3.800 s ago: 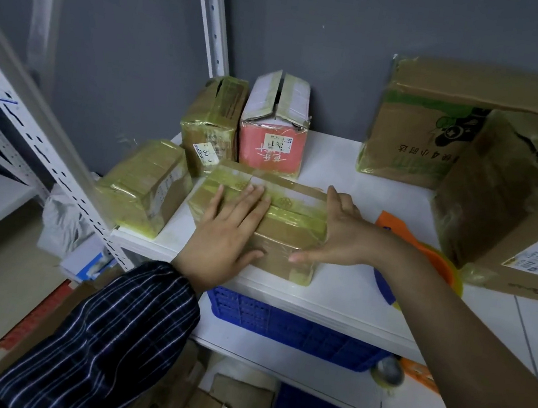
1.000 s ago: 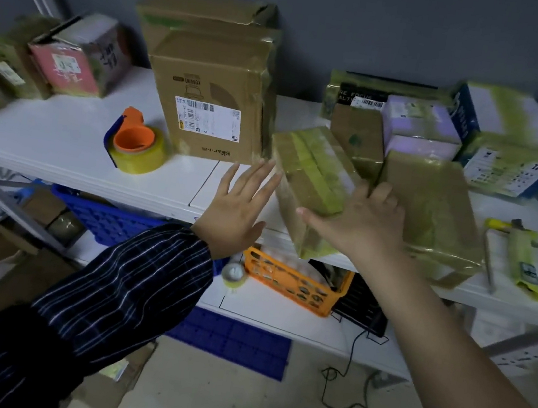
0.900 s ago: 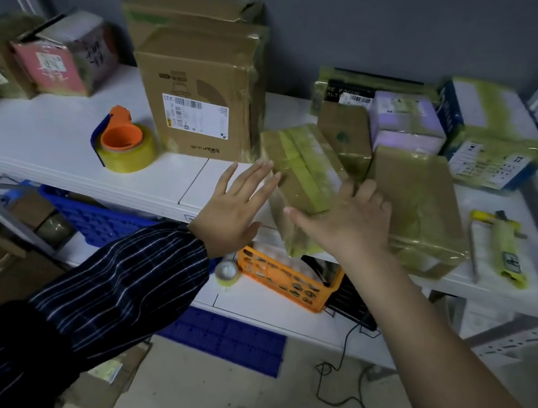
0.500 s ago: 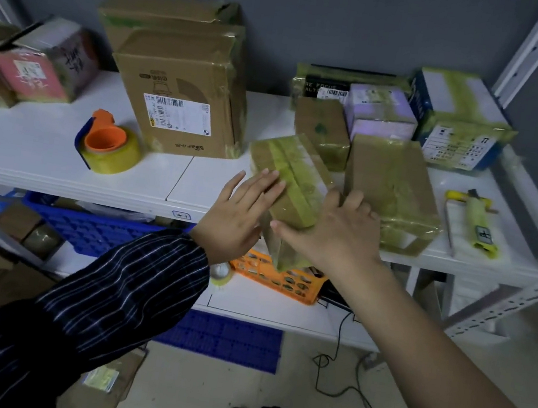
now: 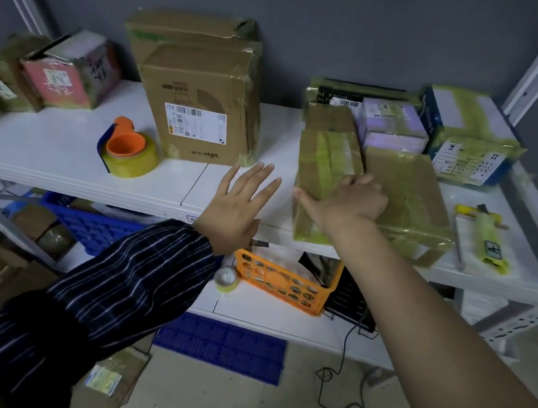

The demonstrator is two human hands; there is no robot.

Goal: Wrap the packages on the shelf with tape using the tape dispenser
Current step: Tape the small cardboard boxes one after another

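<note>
A small cardboard package point(image 5: 325, 163) wrapped in yellowish tape lies on the white shelf point(image 5: 61, 147), close beside a flat taped package point(image 5: 409, 203). My right hand point(image 5: 347, 202) lies over its near end, thumb at the left edge and fingers curled over the right edge. My left hand point(image 5: 239, 206) hovers with fingers spread over the shelf's front edge, just left of the package and apart from it. The orange tape dispenser point(image 5: 127, 156) with its yellow roll stands further left on the shelf, untouched.
A tall cardboard box point(image 5: 196, 117) stands behind my left hand. Several taped boxes crowd the back right point(image 5: 470, 142) and the far left point(image 5: 68, 72). A yellow tool point(image 5: 488, 234) lies at the right end. Below are an orange basket point(image 5: 284, 282) and a blue crate point(image 5: 95, 227).
The package has come down from between both hands onto the shelf beside the flat package. My left hand has let go and moved off to the left; my right hand stays on it.
</note>
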